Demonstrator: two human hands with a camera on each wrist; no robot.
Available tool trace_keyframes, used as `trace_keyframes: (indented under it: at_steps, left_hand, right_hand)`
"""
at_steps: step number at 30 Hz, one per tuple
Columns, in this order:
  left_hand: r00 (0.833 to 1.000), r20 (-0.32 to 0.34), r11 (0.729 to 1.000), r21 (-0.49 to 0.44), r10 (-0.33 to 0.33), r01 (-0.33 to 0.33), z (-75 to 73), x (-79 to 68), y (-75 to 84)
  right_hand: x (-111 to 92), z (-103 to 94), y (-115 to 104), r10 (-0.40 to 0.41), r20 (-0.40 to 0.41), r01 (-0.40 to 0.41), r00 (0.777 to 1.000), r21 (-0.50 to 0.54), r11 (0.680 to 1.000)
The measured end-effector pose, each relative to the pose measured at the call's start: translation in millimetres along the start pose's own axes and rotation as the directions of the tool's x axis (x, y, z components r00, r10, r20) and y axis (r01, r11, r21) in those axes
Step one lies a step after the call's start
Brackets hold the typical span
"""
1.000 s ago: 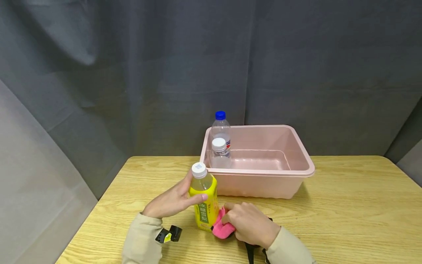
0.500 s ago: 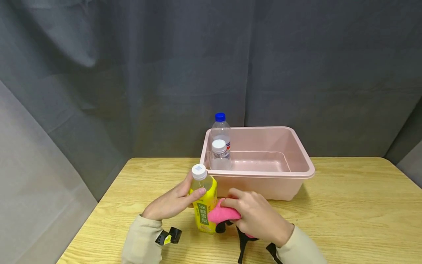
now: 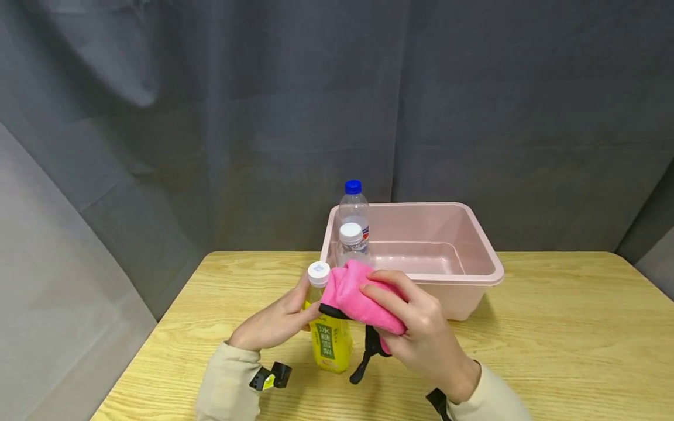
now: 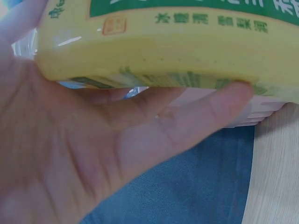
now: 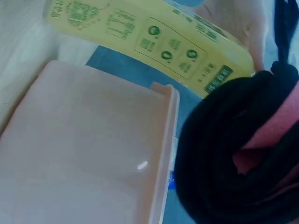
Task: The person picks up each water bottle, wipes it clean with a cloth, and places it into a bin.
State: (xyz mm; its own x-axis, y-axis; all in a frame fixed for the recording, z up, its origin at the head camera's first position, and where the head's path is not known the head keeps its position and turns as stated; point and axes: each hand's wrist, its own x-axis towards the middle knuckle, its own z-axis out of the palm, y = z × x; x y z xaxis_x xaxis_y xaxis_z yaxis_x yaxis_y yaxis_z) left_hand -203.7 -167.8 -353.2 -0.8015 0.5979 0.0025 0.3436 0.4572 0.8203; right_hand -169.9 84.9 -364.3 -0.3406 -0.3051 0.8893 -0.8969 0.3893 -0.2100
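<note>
My left hand [image 3: 276,320] grips a plastic drink bottle [image 3: 330,345] with a yellow label and white cap, upright on the table. In the left wrist view its thumb and fingers wrap the yellow label [image 4: 187,51]. A bunched pink cloth [image 3: 363,297] with black edging is pinched in my right hand [image 3: 426,333], at the bottle's upper right side and overlapping its shoulder. From the cloth hangs a black strap [image 3: 363,367]. The right wrist view shows the cloth's folded black edge [image 5: 205,140] close to the label's lettered side [image 5: 159,44].
Behind the hands stands a pale pink plastic basin [image 3: 463,298]. At its left end are a clear bottle with a blue cap [image 3: 353,187] and one with a white cap [image 3: 350,234]. The wooden table [image 3: 568,339] extends to the right; a dark curtain [image 3: 295,117] hangs behind.
My right hand has lifted the pink cloth from the bottle's lower right side up to its shoulder, and the strap now dangles. The left hand and bottle have hardly moved.
</note>
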Motion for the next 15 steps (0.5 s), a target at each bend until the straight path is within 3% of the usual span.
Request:
trace_keyframes:
  at_steps: [4,15]
  left_hand:
    - [1.0,0.004,1.0,-0.01,0.005,-0.005,0.1,-0.2,0.0]
    - [1.0,-0.007,1.0,-0.005,0.019,-0.019,-0.1,1.2,-1.1]
  right_hand:
    - [-1.4,3.4,0.9,-0.027,0.069,0.031,0.997,-0.059,0.998]
    - [-1.7,1.9,2.6,-0.029,0.13,0.041,0.991,-0.087,0.995]
